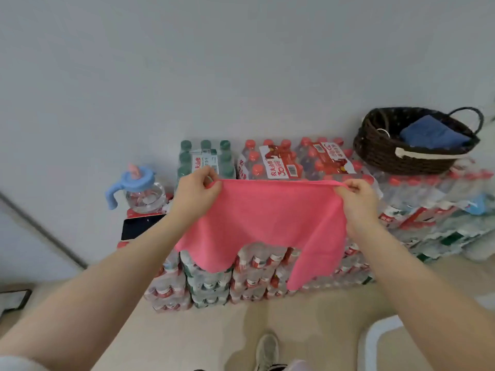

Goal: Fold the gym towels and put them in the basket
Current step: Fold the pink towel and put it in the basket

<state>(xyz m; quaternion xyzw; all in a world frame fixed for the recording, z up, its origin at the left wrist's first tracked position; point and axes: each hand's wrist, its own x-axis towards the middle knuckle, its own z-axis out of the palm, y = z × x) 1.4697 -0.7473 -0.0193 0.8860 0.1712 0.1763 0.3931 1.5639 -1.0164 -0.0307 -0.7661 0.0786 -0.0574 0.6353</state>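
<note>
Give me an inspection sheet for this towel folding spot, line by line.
Surface: stacked bottled water packs serve as the table.
Job's things: pink towel held spread in the air; dark woven basket at right, blue towel inside.
Clutter: blue-lidded jug, dark phone at left.
Grippers: left hand and right hand each pinch an upper corner with the fingers.
Cables: nothing seen.
Surroundings: plain wall, beige floor, a shoe below.

You see a plain pink towel [263, 226], a blue towel [431, 133] in a dark brown woven basket [396, 156] with a white trim strip, red-capped bottles [281, 159], green-capped bottles [205, 156], and a clear jug [139, 190] with a light blue lid and pink spout.
</note>
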